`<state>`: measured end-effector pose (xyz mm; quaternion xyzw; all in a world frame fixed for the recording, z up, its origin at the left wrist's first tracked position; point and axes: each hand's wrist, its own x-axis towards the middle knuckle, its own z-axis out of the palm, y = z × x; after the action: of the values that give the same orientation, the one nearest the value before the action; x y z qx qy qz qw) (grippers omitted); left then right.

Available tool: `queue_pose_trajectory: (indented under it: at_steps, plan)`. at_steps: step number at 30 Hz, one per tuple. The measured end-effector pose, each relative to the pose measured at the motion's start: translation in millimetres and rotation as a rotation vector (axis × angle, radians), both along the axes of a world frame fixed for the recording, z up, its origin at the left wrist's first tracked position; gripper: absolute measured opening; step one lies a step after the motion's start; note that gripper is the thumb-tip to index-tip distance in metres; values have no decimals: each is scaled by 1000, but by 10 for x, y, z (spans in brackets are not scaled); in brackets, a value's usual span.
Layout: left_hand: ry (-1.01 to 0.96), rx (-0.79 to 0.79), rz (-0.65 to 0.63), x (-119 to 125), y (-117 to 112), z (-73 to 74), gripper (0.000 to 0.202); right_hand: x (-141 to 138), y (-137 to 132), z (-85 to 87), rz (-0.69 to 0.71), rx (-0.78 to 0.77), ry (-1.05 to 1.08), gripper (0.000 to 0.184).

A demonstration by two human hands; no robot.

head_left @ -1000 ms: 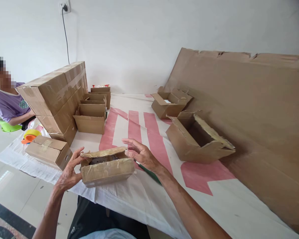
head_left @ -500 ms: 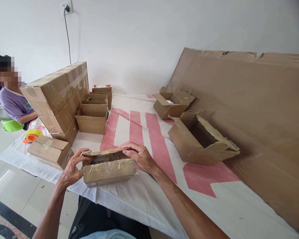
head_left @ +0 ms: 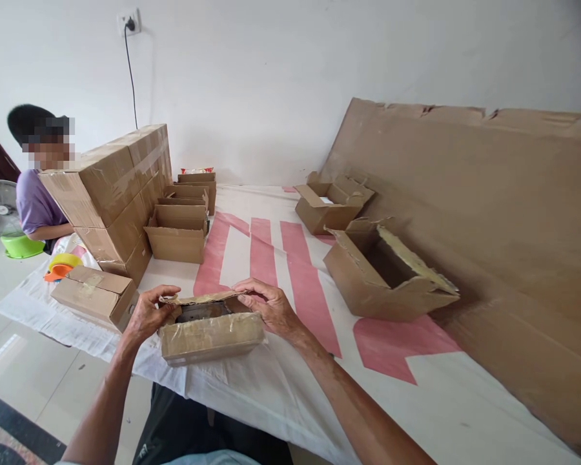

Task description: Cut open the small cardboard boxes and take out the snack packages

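Observation:
A small cardboard box (head_left: 212, 339) sits at the table's near edge, its top partly open and its near flap covered in clear tape. Something dark shows inside, too shaded to name. My left hand (head_left: 149, 312) grips the box's left end, with the thumb by the opening and the fingers at the far flap. At the right end, my right hand (head_left: 270, 305) holds the far flap between thumb and fingers. To the left of my left hand lies a closed cardboard box (head_left: 94, 294).
Stacked taped boxes (head_left: 107, 187) stand at the left, beside several open boxes (head_left: 177, 242). An orange and yellow tape dispenser (head_left: 62, 266) lies near the left edge. Two open boxes (head_left: 392, 274) stand right, before a leaning cardboard sheet (head_left: 474, 213). A person (head_left: 41, 200) sits beyond the stack.
My left hand has moved slightly up along the box's left end. The person at the left has shifted to the right, closer to the stack. The box stays in nearly the same place.

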<state>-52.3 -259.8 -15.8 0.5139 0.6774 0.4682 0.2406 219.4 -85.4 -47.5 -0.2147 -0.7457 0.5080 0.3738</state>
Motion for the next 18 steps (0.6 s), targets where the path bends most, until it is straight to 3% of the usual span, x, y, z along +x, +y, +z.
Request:
queue_pose_trajectory:
  at_steps: [4,12,18]
  plan:
    - [-55,-28,-9,15,84,-41,27,26,-29,16,-30,3,-10,26]
    - [-350,-33,-47,39,47,-60,41,-56,-36,55,-137,-74,-50,38]
    - [-482,54,42,-38,-25,-135,38,-159,12,0,-222,-76,-40,46]
